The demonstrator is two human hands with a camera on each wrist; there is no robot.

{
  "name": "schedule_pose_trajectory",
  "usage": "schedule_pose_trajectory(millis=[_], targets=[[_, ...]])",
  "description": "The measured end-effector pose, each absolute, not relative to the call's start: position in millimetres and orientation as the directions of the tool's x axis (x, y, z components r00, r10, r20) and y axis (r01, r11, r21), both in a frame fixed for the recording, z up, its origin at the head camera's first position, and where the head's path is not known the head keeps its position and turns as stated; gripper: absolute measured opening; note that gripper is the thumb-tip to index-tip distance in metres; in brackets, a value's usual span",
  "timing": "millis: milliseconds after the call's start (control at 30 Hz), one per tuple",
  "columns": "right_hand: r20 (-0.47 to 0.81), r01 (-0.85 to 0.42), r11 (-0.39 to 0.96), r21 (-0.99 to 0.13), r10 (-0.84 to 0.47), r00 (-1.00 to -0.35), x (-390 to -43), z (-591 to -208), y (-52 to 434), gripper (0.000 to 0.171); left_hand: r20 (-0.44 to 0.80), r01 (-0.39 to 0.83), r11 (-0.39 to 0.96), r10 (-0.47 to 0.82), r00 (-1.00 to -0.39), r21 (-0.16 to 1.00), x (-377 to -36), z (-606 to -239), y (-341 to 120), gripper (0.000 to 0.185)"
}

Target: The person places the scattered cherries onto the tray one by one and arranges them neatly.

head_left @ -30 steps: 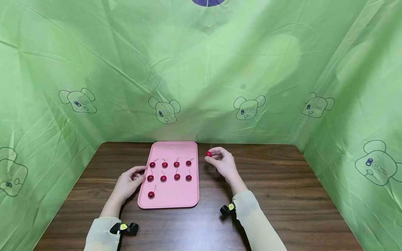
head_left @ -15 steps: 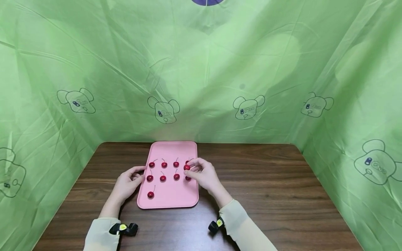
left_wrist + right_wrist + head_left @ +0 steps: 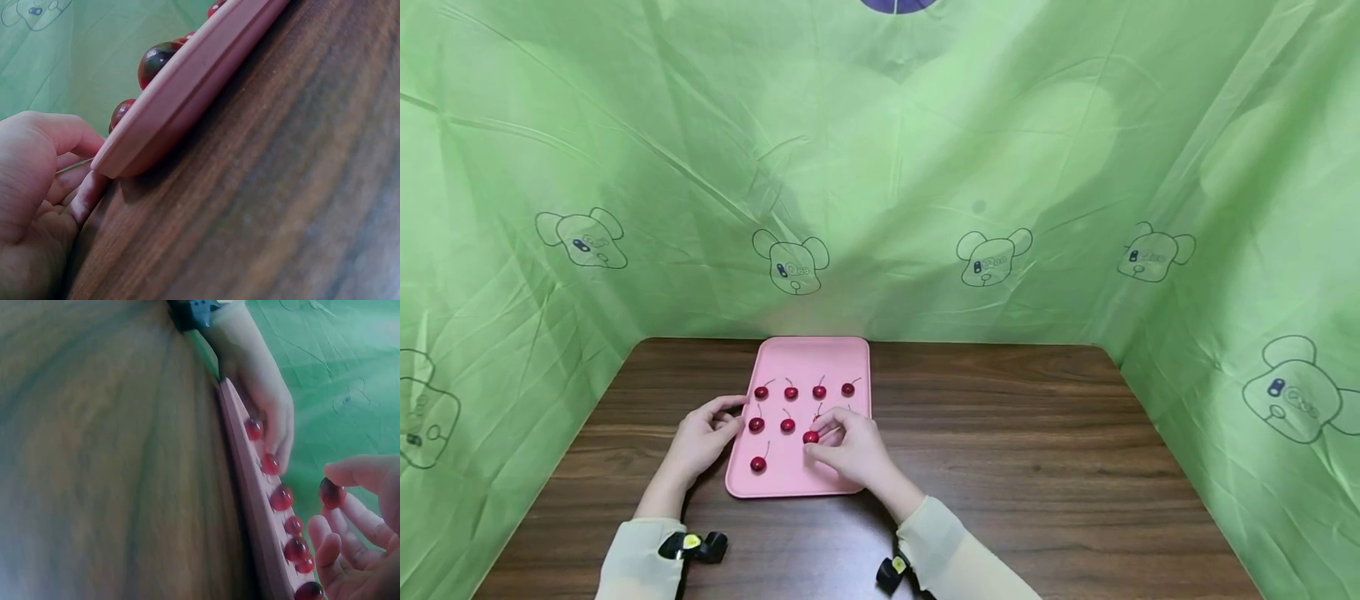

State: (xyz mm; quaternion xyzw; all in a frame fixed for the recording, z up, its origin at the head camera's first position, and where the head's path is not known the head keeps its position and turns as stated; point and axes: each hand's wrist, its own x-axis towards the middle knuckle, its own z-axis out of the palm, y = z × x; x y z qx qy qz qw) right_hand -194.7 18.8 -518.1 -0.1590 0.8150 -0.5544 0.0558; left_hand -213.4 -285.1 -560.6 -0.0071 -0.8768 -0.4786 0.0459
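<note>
The pink tray [image 3: 808, 354] lies on the wooden table, with red cherries in rows, stems upward. Thumb and index finger of my left hand [image 3: 698, 442] touch the tray's left rim; in the left wrist view the fingertips [image 3: 90, 190] sit right at that rim. My right hand [image 3: 857, 450] hovers over the tray's near right part and pinches one cherry [image 3: 810, 437] between thumb and fingers. That cherry [image 3: 332, 494] shows above the row in the right wrist view. A single cherry [image 3: 758, 464] lies in the near left corner. My right hand hides part of the second row.
The brown wooden table [image 3: 1000, 450] extends to both sides and in front of the tray. A green curtain [image 3: 887, 183] with bear-head drawings encloses the back and sides. Black wrist cameras [image 3: 711, 547] are strapped at both sleeves.
My right hand has carried the pinched cherry from right of the tray leftward and nearer, over the tray's near part. My left hand has stayed at the left rim.
</note>
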Motion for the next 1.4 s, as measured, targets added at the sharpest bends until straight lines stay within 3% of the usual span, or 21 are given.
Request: schedule_pose_trajectory(millis=[900,1400], targets=[[0.016,-0.157,0.34,-0.927,-0.384,-0.923,-185,-534,-8,0.024,0.062,0.033,0.564,-0.033,-0.998,0.825,-213,-558,-284,0.036],[0.047,-0.199,0.358,-0.912,-0.391,-0.919,-183,-541,-8,0.022,0.06,0.034,0.561,-0.029,-0.998,0.827,-213,-558,-285,0.036]])
